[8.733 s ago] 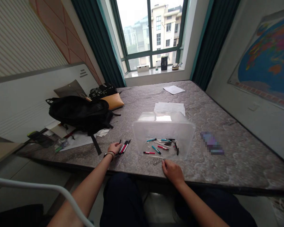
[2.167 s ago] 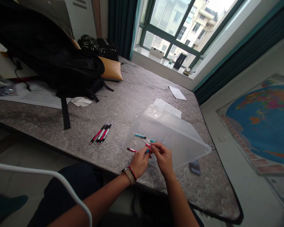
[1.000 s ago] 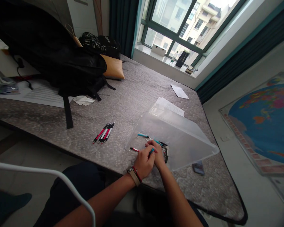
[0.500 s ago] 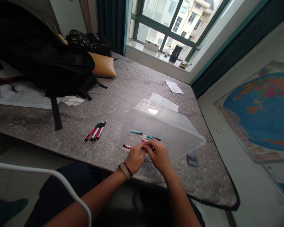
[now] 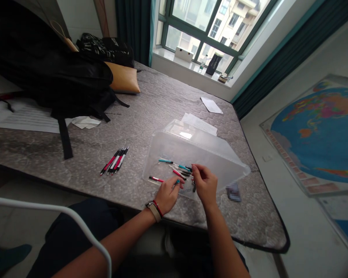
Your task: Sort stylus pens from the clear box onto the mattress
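My left hand (image 5: 166,194) is closed around a teal pen part (image 5: 178,181), whose round end shows between thumb and forefinger. To its right, my right hand (image 5: 206,187) is closed in a pinch. Whatever its fingertips hold is too small to make out. Both hands are at the mouth of a translucent plastic bin (image 5: 220,162) lying on its side. Inside lie several loose pen parts: a teal barrel (image 5: 165,161), a red and black piece (image 5: 156,179), and a jumble of black, red and clear pieces (image 5: 179,173). My fingers hide some of them.
Several red, white and black pens (image 5: 115,161) lie bundled on the patterned mattress (image 5: 139,131), left of the bin. A black backpack (image 5: 46,65) and a tan pouch (image 5: 123,78) are at the back left. Papers (image 5: 199,122) lie behind the bin, and a blurred packet (image 5: 233,192) sits right of it.
My hands were together over the pen parts. My right hand has moved away to the right and up, uncovering loose pieces, while my left stays nearly in place with the teal part now visible.
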{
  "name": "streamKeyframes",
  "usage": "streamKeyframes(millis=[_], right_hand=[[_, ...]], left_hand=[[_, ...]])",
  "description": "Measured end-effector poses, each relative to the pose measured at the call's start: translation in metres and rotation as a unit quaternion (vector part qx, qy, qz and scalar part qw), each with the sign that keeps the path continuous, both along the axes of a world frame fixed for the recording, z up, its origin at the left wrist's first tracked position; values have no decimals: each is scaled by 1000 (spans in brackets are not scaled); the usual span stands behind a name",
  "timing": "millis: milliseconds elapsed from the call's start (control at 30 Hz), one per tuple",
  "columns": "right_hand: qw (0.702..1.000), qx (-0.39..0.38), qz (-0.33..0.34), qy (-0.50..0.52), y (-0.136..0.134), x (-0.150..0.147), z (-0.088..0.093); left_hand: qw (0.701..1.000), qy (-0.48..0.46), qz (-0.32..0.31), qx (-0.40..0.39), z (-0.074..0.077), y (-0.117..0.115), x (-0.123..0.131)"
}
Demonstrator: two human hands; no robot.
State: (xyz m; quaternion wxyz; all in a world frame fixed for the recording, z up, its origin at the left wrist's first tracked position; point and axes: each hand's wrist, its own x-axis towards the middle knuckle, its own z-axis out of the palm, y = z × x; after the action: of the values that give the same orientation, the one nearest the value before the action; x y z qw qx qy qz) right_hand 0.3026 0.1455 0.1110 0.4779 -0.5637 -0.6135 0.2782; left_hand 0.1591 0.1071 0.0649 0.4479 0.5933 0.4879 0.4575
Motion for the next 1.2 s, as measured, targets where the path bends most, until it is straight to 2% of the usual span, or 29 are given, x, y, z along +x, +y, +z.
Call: streamKeyframes(millis=[133, 233, 367, 533, 633, 800, 933, 1000, 1100, 1133, 1200], right_hand=[[999, -33, -28, -1, 10, 1, -24], [997, -45, -52, -27, 16, 3, -38], [994, -61, -76, -54, 20, 7, -47], [989, -77, -86, -94, 23, 15, -54], [982, -89, -63, -155, 25, 21, -62], [961, -141, 27, -238, 26, 27, -81], [956, -164, 73, -232, 24, 25, -80], [966, -154, 48, -204, 24, 24, -74], [976, -90, -64, -187, 25, 25, -67], [976, -70, -92, -186, 26, 26, -67], [976, -52, -109, -179, 27, 27, -71]], left_hand=[[1000, -2, -15, -5, 3, -6, 4], [998, 13, -60, 7, 7, -13, 5], [988, 55, -138, 39, 10, -23, 7], [973, 122, -184, 65, 3, -29, 9], [967, 144, -199, 75, 0, -29, 9], [964, 163, -199, 70, 0, -27, 8], [960, 172, -209, 68, 0, -27, 8], [959, 173, -214, 71, -1, -27, 8], [958, 170, -217, 78, -3, -27, 8], [958, 168, -218, 80, -4, -27, 9], [958, 166, -222, 80, -6, -27, 9]])
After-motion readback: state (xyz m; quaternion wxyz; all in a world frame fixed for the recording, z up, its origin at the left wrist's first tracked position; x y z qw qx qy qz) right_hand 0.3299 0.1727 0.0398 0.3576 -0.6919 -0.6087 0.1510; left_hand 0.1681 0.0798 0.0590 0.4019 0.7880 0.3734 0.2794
